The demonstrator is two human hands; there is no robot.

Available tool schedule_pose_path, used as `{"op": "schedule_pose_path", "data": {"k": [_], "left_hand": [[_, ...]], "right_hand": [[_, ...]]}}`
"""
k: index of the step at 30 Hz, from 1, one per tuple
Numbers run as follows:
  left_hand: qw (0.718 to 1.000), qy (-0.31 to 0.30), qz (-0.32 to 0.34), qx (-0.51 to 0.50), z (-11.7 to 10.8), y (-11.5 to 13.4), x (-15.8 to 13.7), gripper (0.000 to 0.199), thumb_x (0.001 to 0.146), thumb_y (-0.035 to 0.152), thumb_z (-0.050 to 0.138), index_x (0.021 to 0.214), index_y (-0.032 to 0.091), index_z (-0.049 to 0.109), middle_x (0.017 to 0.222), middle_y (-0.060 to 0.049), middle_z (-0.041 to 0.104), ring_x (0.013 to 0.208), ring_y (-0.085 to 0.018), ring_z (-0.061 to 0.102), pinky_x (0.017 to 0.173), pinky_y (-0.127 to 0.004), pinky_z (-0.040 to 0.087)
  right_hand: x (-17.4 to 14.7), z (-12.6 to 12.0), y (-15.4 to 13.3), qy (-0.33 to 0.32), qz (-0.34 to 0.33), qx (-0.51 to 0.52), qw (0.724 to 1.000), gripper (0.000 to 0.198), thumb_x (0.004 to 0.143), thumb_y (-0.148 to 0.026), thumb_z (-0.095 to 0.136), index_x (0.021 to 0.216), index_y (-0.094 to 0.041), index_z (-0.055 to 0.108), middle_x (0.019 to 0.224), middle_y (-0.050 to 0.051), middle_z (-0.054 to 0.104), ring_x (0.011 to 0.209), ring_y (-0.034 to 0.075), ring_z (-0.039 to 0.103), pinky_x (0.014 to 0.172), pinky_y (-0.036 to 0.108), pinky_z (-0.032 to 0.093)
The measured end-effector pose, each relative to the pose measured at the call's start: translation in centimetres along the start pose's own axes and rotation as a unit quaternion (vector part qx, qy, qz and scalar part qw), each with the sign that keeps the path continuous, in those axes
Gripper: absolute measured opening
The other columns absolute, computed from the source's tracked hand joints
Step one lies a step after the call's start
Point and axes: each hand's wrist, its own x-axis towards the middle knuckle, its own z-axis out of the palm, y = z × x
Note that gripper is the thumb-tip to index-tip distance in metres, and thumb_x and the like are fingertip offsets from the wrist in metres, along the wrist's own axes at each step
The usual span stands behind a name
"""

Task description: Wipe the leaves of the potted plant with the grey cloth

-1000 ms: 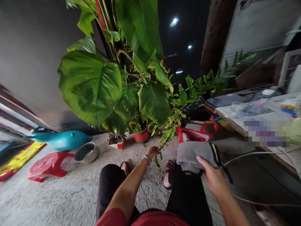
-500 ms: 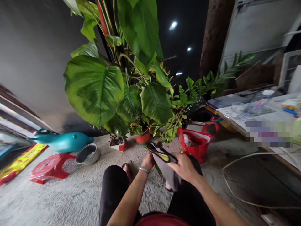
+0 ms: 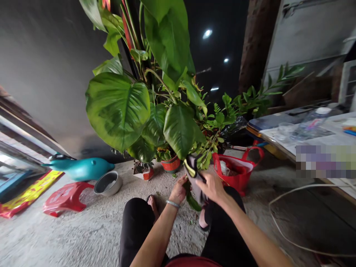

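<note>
My left hand (image 3: 178, 190), with a bangle at its wrist, is closed in a pinch around the stalk end of a green leaf (image 3: 194, 202) that hangs down between my knees. Close beside it, my right hand (image 3: 213, 187) grips a grey cloth (image 3: 198, 191) with a dark edge and a yellow-green strip. The cloth's exact kind is unclear, and part of it is hidden behind my fingers. Just beyond both hands stands a large-leaved potted plant (image 3: 179, 129) in a red pot (image 3: 170, 164); one broad leaf reaches down almost to the cloth.
A red bag (image 3: 236, 172) stands right of my hands, near a cluttered table (image 3: 274, 137) and a looping pale cable (image 3: 274, 218). To the left are a small planter (image 3: 144, 172), a grey bowl (image 3: 109, 184), a red stool (image 3: 63, 198) and a teal inflated toy (image 3: 86, 168).
My right hand has tipped the cloth more upright and drawn slightly away from my left hand. More of the hanging leaf now shows. The view has shifted slightly left.
</note>
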Motion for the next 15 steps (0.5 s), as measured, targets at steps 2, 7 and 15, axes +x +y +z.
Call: {"op": "schedule_pose_path", "data": {"k": [2, 7, 15], "left_hand": [[1.0, -0.014, 0.014, -0.003, -0.2, -0.2, 0.3, 0.026, 0.069, 0.025, 0.087, 0.088, 0.018, 0.071, 0.088, -0.008, 0.079, 0.08, -0.024, 0.073, 0.065, -0.031, 0.054], [0.999, -0.032, -0.035, -0.009, -0.4, 0.3, 0.0, 0.044, 0.068, 0.019, 0.088, 0.11, 0.017, 0.073, 0.106, -0.009, 0.081, 0.075, -0.018, 0.07, 0.057, -0.026, 0.048], [0.999, 0.005, -0.049, -0.021, -0.2, 0.7, -0.5, 0.036, 0.088, 0.033, 0.078, 0.118, 0.017, 0.067, 0.111, -0.011, 0.08, 0.073, -0.02, 0.071, 0.058, -0.028, 0.046]], "right_hand": [[-3.7, -0.4, 1.3, -0.002, -0.016, 0.094, 0.995, 0.026, 0.079, -0.035, 0.066, 0.096, -0.027, 0.083, 0.096, 0.007, 0.085, 0.093, 0.032, 0.077, 0.082, 0.037, 0.054], [-2.9, -8.2, 7.6, 0.17, 0.157, 0.061, 0.971, 0.041, 0.073, -0.054, 0.066, 0.093, -0.021, 0.082, 0.083, 0.01, 0.081, 0.081, 0.035, 0.073, 0.075, 0.04, 0.054], [5.2, -3.9, 2.3, 0.081, 0.135, -0.121, 0.98, 0.03, 0.085, -0.035, 0.064, 0.103, -0.02, 0.082, 0.097, 0.016, 0.083, 0.094, 0.034, 0.077, 0.078, 0.037, 0.052]]}}
